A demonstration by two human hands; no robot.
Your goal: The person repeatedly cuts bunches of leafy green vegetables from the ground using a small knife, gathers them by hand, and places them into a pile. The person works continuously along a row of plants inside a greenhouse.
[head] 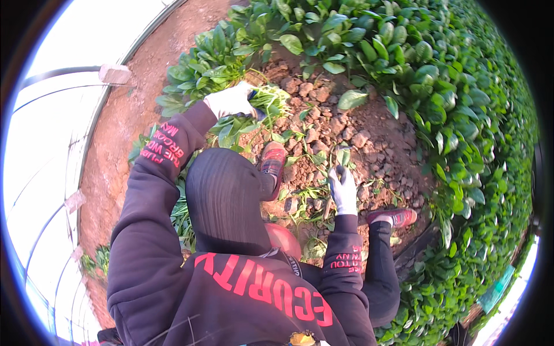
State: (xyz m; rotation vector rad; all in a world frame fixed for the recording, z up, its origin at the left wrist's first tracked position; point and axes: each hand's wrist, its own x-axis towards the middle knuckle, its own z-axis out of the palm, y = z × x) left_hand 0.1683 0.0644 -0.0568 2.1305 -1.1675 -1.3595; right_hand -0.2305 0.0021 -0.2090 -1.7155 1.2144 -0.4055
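My left hand [233, 101], in a white glove with a dark palm, grips a bunch of leafy greens that look like spinach [270, 101]; the pale stem ends point right. Cut-looking greens lie beneath and beside it. My right hand [344, 190], gloved alike, is low over the soil, its fingers closed around what looks like a small hand tool. A thin metal edge [343, 148] shows just beyond the fingers, beside a leaf; the tool's exact kind cannot be told. Loose leaves and stems [309, 199] lie scattered on the cloddy soil [333, 125] between the hands.
Dense standing leafy plants [467, 112] curve around the top and right. My red shoes [272, 166] rest on the soil, with my bent knee [225, 199] between the arms. Bare earth [112, 134], bricks [114, 74] and a translucent sheet wall with hoops line the left.
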